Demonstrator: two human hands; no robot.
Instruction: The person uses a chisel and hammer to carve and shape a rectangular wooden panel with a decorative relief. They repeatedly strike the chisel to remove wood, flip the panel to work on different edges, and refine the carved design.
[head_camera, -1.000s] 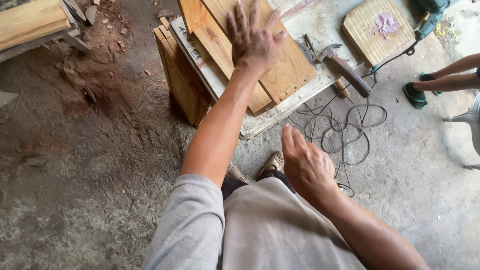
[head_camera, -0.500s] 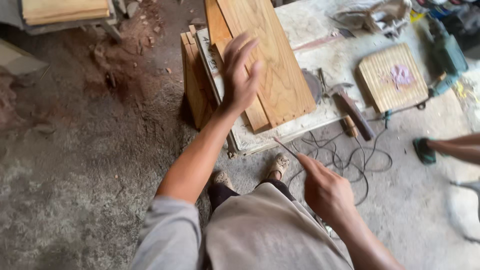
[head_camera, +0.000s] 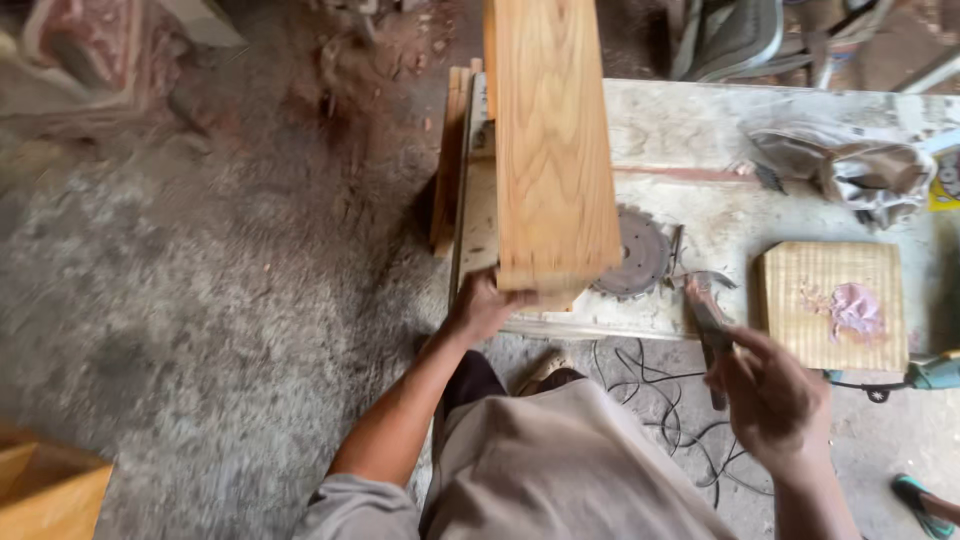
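Observation:
My left hand (head_camera: 483, 307) grips the near end of a long light wooden plank (head_camera: 553, 140), which lies lengthwise on a dusty white worktable (head_camera: 700, 130) and reaches past the top of the view. My right hand (head_camera: 772, 400) is lower right, fingers curled round the dark handle of a hammer (head_camera: 708, 318) whose head rests at the table's front edge. A round saw blade (head_camera: 632, 255) lies on the table between plank and hammer, partly under the plank.
A ribbed square wooden block (head_camera: 800, 300) with a pink smear and a crumpled grey cloth (head_camera: 850, 170) sit on the table's right. More boards (head_camera: 450, 160) lean on its left side. Black cables (head_camera: 650, 385), a teal power tool (head_camera: 935, 372) and another person's sandalled foot (head_camera: 920, 495) are on the floor.
My left hand has gone from lying flat on the boards to gripping the plank's near end. My right hand rose to the hammer. The view swung over the table.

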